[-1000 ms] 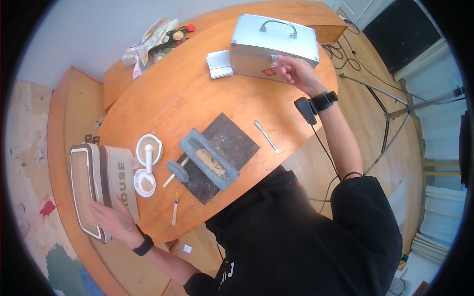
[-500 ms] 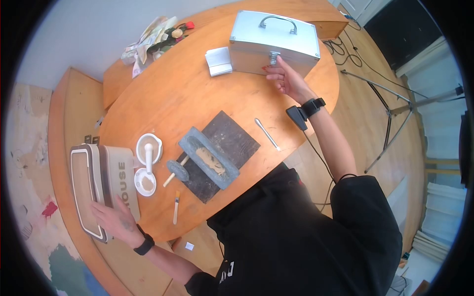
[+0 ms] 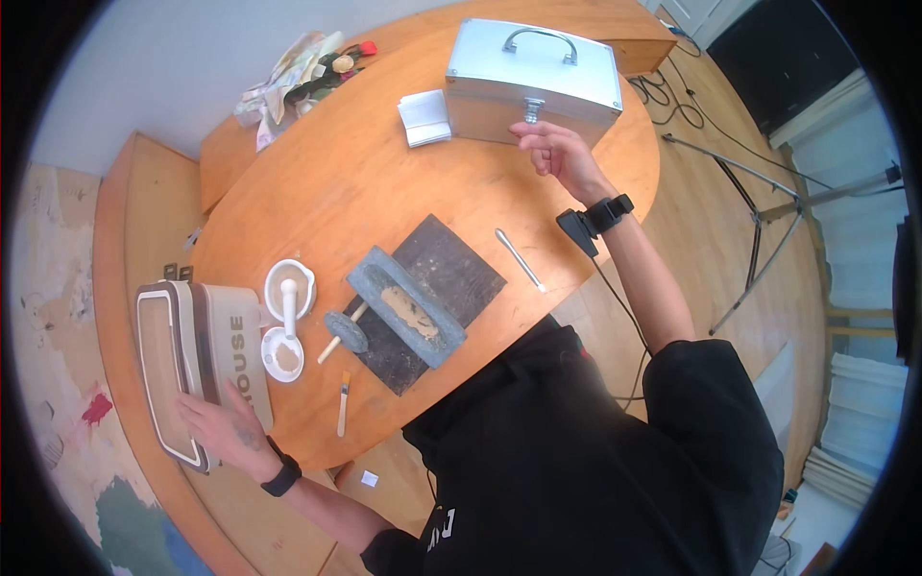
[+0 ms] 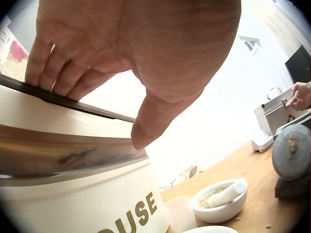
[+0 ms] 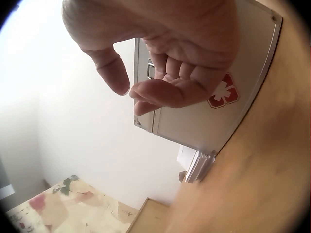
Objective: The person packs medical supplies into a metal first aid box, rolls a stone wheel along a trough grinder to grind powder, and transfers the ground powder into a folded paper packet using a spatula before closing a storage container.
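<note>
My right hand is at the front of a silver metal case, just below its latch. In the right wrist view its smaller fingers are curled toward the palm, with thumb and index finger apart and nothing between them. A red cross emblem shows beside the hand there. My left hand lies over a cream box lettered "HOUSE". Its fingers reach across the box's top edge, while the thumb hangs down along the side.
A stone trough with brown powder lies on a dark board. Around it are a grinding wheel, a mortar with pestle, a powder dish, a brush, a metal tool and white papers.
My right hand has moved slightly down and left in the head view, from the latch to below it, now covering the red emblem. The left hand has stayed in place.
</note>
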### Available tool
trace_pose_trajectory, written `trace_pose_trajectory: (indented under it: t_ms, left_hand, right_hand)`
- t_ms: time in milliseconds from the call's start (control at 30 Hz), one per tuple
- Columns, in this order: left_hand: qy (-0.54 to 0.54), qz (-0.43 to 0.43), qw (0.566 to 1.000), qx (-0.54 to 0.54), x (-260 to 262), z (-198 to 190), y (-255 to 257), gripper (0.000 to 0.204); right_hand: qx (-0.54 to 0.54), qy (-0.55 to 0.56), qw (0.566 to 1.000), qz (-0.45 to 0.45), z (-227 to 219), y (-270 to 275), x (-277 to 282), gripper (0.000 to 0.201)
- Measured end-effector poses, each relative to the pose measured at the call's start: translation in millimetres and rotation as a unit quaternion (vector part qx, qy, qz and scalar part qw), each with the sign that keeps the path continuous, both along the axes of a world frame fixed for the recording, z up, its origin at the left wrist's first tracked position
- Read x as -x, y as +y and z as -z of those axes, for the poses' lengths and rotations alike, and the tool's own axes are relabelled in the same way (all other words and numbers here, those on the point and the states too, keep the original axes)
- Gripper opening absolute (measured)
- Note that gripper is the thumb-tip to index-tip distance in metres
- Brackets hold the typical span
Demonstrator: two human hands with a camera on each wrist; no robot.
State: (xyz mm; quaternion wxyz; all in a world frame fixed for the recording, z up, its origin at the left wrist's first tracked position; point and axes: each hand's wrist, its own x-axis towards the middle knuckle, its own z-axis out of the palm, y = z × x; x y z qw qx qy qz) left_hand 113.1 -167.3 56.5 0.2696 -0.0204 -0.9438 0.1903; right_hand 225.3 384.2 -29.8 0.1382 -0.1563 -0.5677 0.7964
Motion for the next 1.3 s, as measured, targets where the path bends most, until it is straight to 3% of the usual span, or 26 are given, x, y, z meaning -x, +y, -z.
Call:
trace_pose_trajectory:
  t_ms: [200, 267, 500, 700, 900, 967, 1100, 1200, 1300]
  left_hand:
    - [0.000, -0.008, 1.000, 0.004, -2, -1, 0, 0.073]
    - [-0.006, -0.003, 1.000, -0.008, -2, -2, 1, 0.073]
    - [-0.004, 0.003, 1.000, -0.013, -1, -1, 0, 0.073]
    - [-0.002, 0.002, 1.000, -0.008, 0, 0, 0, 0.073]
    - [0.001, 0.004, 1.000, -0.007, -2, -1, 1, 0.073]
    - [0.002, 0.008, 1.000, -0.003, -3, -1, 0, 0.073]
    - [-0.004, 0.020, 1.000, 0.010, -7, -4, -3, 0.073]
    - [-0.010, 0.029, 1.000, -0.006, -3, -2, -3, 0.074]
    - [0.001, 0.014, 0.999, 0.047, 3, 4, -8, 0.073]
  right_hand:
    - [-0.022, -0.032, 0.998, 0.039, -4, -4, 5, 0.030]
    - [-0.020, -0.074, 0.995, 0.066, -4, -3, 9, 0.039]
    - [-0.027, -0.071, 0.994, 0.077, 14, 7, 17, 0.039]
    - [-0.097, -0.024, 0.992, 0.083, 11, 8, 17, 0.031]
    - [-0.171, -0.072, 0.978, 0.096, 9, 8, 17, 0.032]
    - [-0.312, -0.128, 0.935, 0.112, 24, 8, 16, 0.033]
    - [-0.247, -0.126, 0.957, 0.087, 56, 10, 8, 0.035]
    - [-0.305, -0.147, 0.939, 0.066, 46, 4, 5, 0.036]
    - [-0.279, -0.138, 0.949, 0.055, 38, 9, 8, 0.036]
